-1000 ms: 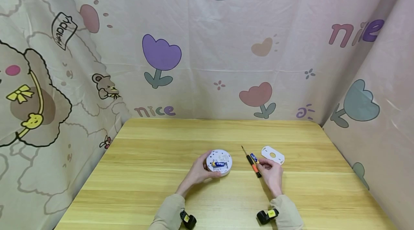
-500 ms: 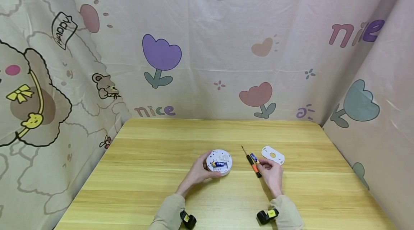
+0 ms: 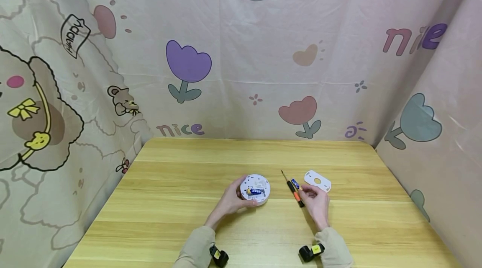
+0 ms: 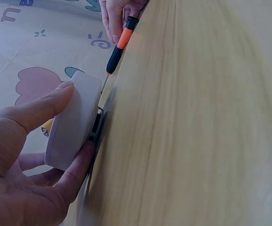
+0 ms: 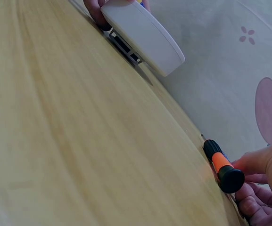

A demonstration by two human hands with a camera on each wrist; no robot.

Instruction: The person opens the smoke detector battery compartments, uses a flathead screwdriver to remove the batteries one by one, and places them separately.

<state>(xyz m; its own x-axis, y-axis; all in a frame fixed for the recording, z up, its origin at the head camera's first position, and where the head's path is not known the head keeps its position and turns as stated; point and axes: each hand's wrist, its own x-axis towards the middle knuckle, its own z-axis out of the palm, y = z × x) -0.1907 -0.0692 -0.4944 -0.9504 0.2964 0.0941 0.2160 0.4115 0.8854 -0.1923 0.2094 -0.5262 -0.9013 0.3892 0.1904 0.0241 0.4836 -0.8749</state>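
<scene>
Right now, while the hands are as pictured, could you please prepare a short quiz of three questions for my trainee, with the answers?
1. True or false: the left hand holds the round white device.
2. What shows on the device's face? A) a coin; B) a battery; C) a key.
3. Complete: in the head view, the flat white plate lies to the ____ of the screwdriver.

Key: 1. True; 2. B; 3. right.
</scene>
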